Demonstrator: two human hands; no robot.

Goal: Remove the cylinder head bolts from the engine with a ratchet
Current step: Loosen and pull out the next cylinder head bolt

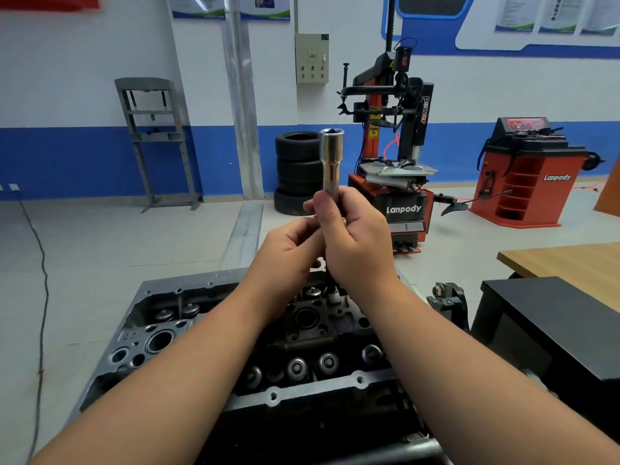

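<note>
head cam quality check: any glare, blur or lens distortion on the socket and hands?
Head view: even indoor light, no hard shadows; bright glare streaks down the chrome socket; right hand and left hand reasonably sharp; wide-angle bending at the edges, forearms stretched; wall posters too soft to read.

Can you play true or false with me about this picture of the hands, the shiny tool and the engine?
1. Both hands hold the shiny socket. True: the right hand grips it and the left hand pinches below.
2. The socket's open end points down. False: it points up.
3. The socket is on a bolt in the engine. False: it is held up above it.
4. Tyres are stacked behind. True.
5. The machine on the right is green. False: it is red.
</note>
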